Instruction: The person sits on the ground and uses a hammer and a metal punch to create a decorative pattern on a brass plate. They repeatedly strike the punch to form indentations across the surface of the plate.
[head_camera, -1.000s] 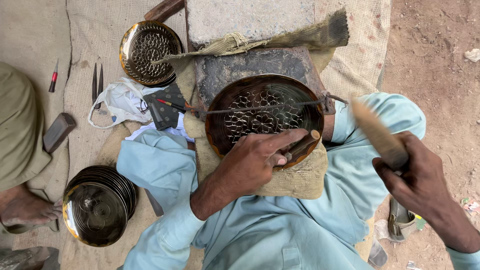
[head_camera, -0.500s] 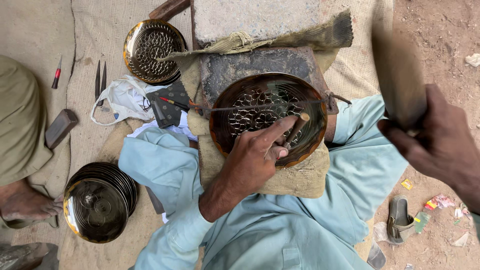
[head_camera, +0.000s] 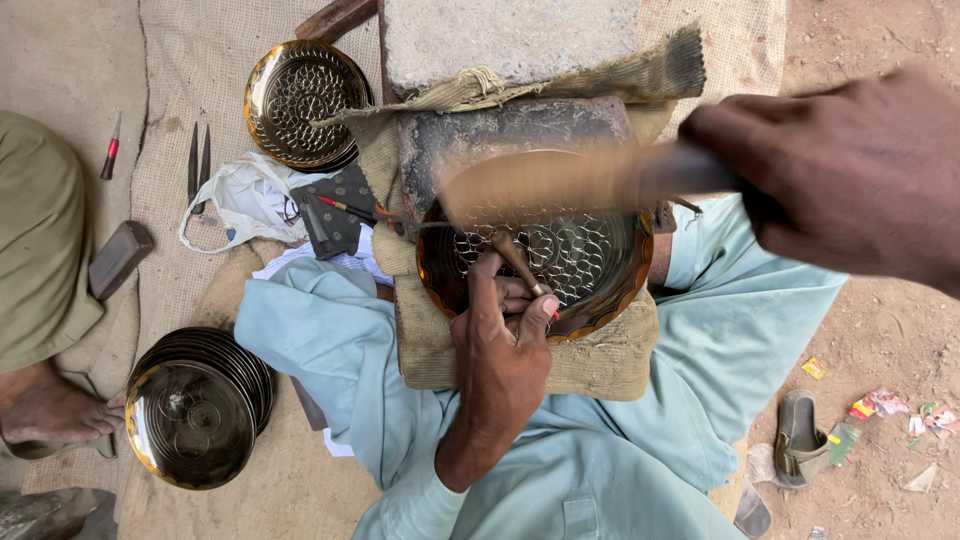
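Note:
A round brass plate (head_camera: 610, 290) with a scale-like pattern rests on a padded block (head_camera: 600, 365) on my lap. My left hand (head_camera: 500, 340) grips a small chisel (head_camera: 515, 258) whose tip stands on the plate's patterned face. My right hand (head_camera: 850, 170) is raised close to the camera, closed around the handle of a wooden mallet (head_camera: 560, 180). The mallet is blurred and hangs above the plate and the chisel.
A finished patterned plate (head_camera: 300, 100) lies at the back left. A stack of dark plates (head_camera: 195, 405) sits at the left by another person's foot (head_camera: 55, 410). Small tools (head_camera: 198, 160), a white bag (head_camera: 245, 205), a stone slab (head_camera: 500, 40) and a sandal (head_camera: 800, 440) lie around.
My right hand has swung the mallet from the raised right side across toward the chisel. My left hand has stood the chisel more upright on the plate.

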